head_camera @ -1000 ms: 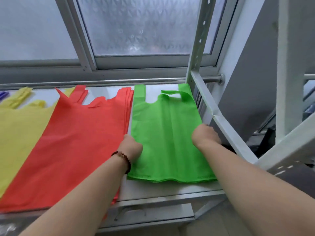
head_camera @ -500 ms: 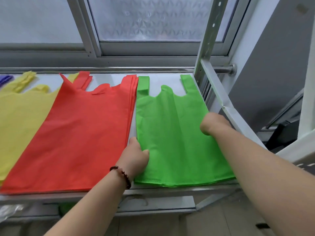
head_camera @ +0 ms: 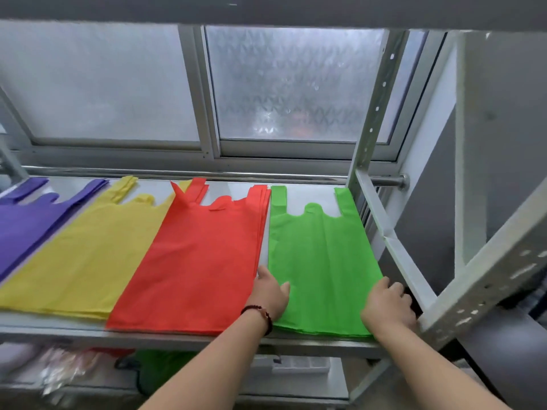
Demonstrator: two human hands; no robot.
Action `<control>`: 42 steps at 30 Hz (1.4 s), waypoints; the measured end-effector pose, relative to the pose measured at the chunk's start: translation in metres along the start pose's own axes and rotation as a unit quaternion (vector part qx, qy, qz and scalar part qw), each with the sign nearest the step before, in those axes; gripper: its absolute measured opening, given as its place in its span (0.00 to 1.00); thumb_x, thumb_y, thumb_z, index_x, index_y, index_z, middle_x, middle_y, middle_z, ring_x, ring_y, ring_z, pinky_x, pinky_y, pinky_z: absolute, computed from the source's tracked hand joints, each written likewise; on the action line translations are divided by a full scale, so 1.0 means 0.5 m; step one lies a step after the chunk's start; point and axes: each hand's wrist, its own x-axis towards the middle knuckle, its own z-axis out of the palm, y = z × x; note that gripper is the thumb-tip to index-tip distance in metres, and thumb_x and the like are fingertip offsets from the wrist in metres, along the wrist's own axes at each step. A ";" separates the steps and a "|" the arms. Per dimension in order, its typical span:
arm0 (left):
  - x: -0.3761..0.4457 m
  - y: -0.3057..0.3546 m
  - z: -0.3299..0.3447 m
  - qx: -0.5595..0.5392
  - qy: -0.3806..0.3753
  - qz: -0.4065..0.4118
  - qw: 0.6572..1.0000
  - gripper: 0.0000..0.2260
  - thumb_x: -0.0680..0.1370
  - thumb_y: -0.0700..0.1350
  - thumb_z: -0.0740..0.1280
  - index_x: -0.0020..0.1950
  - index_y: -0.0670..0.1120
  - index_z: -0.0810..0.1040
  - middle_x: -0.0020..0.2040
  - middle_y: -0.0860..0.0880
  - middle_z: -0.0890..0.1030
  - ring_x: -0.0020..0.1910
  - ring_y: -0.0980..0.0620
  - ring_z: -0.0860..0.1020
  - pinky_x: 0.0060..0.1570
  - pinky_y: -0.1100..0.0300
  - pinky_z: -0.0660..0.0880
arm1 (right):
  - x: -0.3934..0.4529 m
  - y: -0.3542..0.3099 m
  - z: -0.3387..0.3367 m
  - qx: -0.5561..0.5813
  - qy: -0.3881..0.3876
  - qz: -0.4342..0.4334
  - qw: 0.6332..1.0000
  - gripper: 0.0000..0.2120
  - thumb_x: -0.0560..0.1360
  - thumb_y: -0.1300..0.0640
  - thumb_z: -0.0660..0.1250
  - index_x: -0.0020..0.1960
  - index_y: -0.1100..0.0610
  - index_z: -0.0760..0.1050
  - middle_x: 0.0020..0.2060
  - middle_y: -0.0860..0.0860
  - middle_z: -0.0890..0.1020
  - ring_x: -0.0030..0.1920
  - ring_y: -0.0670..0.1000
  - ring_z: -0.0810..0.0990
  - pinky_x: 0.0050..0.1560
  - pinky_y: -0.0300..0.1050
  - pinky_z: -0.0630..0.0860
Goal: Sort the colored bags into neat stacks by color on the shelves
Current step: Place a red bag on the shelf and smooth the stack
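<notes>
Four flat stacks of bags lie side by side on the white shelf (head_camera: 307, 193): purple (head_camera: 20, 223) at far left, then yellow (head_camera: 88, 255), red (head_camera: 201, 261) and green (head_camera: 322, 261) at the right end. My left hand (head_camera: 270, 295), with a bead bracelet on the wrist, holds the green stack's left edge near the front, thumb on top. My right hand (head_camera: 386, 303) has its fingers curled over the stack's right edge near the front corner. The green stack's front hem sits near the shelf's front rail.
A metal upright (head_camera: 370, 122) and a slanted brace (head_camera: 393, 250) stand close beside the green stack and my right hand. Frosted windows (head_camera: 290, 84) are behind the shelf. Below it lie more green and red material (head_camera: 159, 368) and clear plastic wrapping (head_camera: 65, 368).
Both hands slid along the green stack's sides toward the shelf's front. The green handles now lie flat. The view pulled back, so the purple stack is now in sight.
</notes>
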 end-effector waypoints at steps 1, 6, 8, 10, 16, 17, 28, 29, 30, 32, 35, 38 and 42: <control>-0.011 -0.011 -0.013 0.018 0.015 0.011 1.000 0.27 0.79 0.47 0.60 0.73 0.38 0.54 0.70 0.38 0.65 0.69 0.40 0.67 0.67 0.52 0.64 | -0.024 -0.008 -0.003 -0.030 0.023 -0.035 0.999 0.27 0.76 0.62 0.53 0.73 0.64 0.52 0.68 0.62 0.63 0.66 0.60 0.67 0.62 0.50 0.70; -0.012 -0.153 -0.117 0.109 0.124 0.038 0.986 0.22 0.77 0.49 0.59 0.70 0.44 0.65 0.67 0.43 0.69 0.67 0.44 0.67 0.68 0.53 0.63 | -0.117 -0.129 0.013 0.060 0.014 -0.228 0.972 0.27 0.77 0.59 0.56 0.75 0.62 0.54 0.71 0.61 0.62 0.71 0.58 0.63 0.72 0.47 0.59; -0.001 -0.216 -0.175 0.125 0.135 0.001 0.983 0.23 0.77 0.50 0.59 0.70 0.43 0.64 0.68 0.43 0.67 0.69 0.44 0.65 0.69 0.52 0.62 | -0.141 -0.204 0.016 0.128 -0.016 -0.265 0.956 0.25 0.78 0.59 0.58 0.73 0.62 0.58 0.68 0.59 0.67 0.69 0.57 0.66 0.69 0.45 0.61; 0.011 -0.271 -0.229 0.142 0.136 -0.038 0.980 0.24 0.77 0.50 0.58 0.72 0.43 0.62 0.71 0.42 0.64 0.70 0.42 0.62 0.70 0.50 0.61 | -0.162 -0.275 0.016 0.177 -0.055 -0.260 0.948 0.24 0.78 0.59 0.59 0.72 0.63 0.61 0.68 0.59 0.70 0.69 0.56 0.68 0.68 0.43 0.62; 0.057 -0.374 -0.319 0.143 0.054 -0.042 0.987 0.28 0.78 0.52 0.59 0.74 0.41 0.57 0.74 0.41 0.60 0.73 0.42 0.59 0.72 0.51 0.57 | -0.173 -0.385 0.055 0.190 -0.070 -0.095 0.975 0.19 0.76 0.56 0.60 0.63 0.65 0.70 0.61 0.63 0.77 0.61 0.61 0.75 0.59 0.47 0.72; 0.064 -0.382 -0.326 0.141 0.045 -0.035 0.988 0.28 0.78 0.52 0.59 0.74 0.41 0.58 0.74 0.41 0.61 0.73 0.42 0.59 0.72 0.51 0.57 | -0.171 -0.395 0.058 0.198 -0.069 -0.067 0.975 0.19 0.76 0.56 0.60 0.63 0.66 0.70 0.60 0.64 0.77 0.61 0.62 0.76 0.58 0.48 0.72; 0.084 -0.394 -0.359 0.029 -0.029 0.035 0.999 0.26 0.79 0.48 0.60 0.74 0.41 0.59 0.73 0.42 0.64 0.72 0.44 0.63 0.72 0.51 0.60 | -0.140 -0.449 0.084 0.369 -0.172 0.054 0.912 0.17 0.77 0.67 0.53 0.62 0.69 0.72 0.60 0.64 0.77 0.56 0.59 0.77 0.58 0.48 0.74; 0.085 -0.398 -0.360 -0.007 -0.037 0.027 0.999 0.26 0.78 0.48 0.61 0.74 0.42 0.60 0.73 0.42 0.65 0.72 0.44 0.64 0.71 0.49 0.62 | -0.145 -0.449 0.085 0.373 -0.169 0.052 0.911 0.16 0.77 0.68 0.53 0.60 0.69 0.73 0.57 0.64 0.78 0.52 0.58 0.77 0.54 0.47 0.75; 0.085 -0.402 -0.360 -0.045 -0.043 0.016 0.998 0.26 0.78 0.48 0.61 0.74 0.42 0.60 0.72 0.42 0.65 0.71 0.44 0.65 0.70 0.48 0.65 | -0.150 -0.447 0.087 0.376 -0.168 0.049 0.910 0.14 0.77 0.68 0.53 0.58 0.67 0.73 0.52 0.64 0.79 0.48 0.57 0.76 0.49 0.48 0.74; 0.080 -0.406 -0.362 -0.111 -0.049 -0.011 0.993 0.26 0.77 0.47 0.63 0.73 0.43 0.61 0.72 0.42 0.66 0.68 0.43 0.69 0.67 0.48 0.69 | -0.163 -0.436 0.085 0.401 -0.169 0.040 0.900 0.11 0.76 0.69 0.54 0.52 0.64 0.74 0.39 0.59 0.78 0.37 0.55 0.74 0.37 0.44 0.72; 0.065 -0.409 -0.367 -0.190 -0.063 -0.041 0.979 0.26 0.77 0.46 0.63 0.73 0.43 0.60 0.71 0.41 0.67 0.61 0.44 0.74 0.63 0.48 0.73 | -0.181 -0.406 0.069 0.507 -0.191 0.080 0.837 0.09 0.78 0.66 0.55 0.44 0.60 0.73 0.28 0.54 0.72 0.25 0.50 0.70 0.23 0.36 0.70; 0.025 -0.420 -0.368 -0.295 -0.083 -0.087 0.948 0.27 0.77 0.44 0.64 0.74 0.41 0.57 0.65 0.44 0.71 0.54 0.46 0.76 0.58 0.48 0.76 | -0.204 -0.366 0.054 0.604 -0.252 0.122 0.746 0.11 0.81 0.61 0.54 0.39 0.57 0.66 0.16 0.49 0.67 0.13 0.44 0.65 0.15 0.29 0.63; -0.045 -0.441 -0.360 -0.437 -0.203 -0.189 0.855 0.13 0.77 0.45 0.64 0.58 0.41 0.75 0.50 0.41 0.84 0.41 0.44 0.83 0.42 0.52 0.78 | -0.227 -0.313 0.046 0.620 -0.308 0.146 0.707 0.11 0.80 0.60 0.56 0.39 0.58 0.65 0.15 0.49 0.66 0.12 0.43 0.62 0.14 0.28 0.59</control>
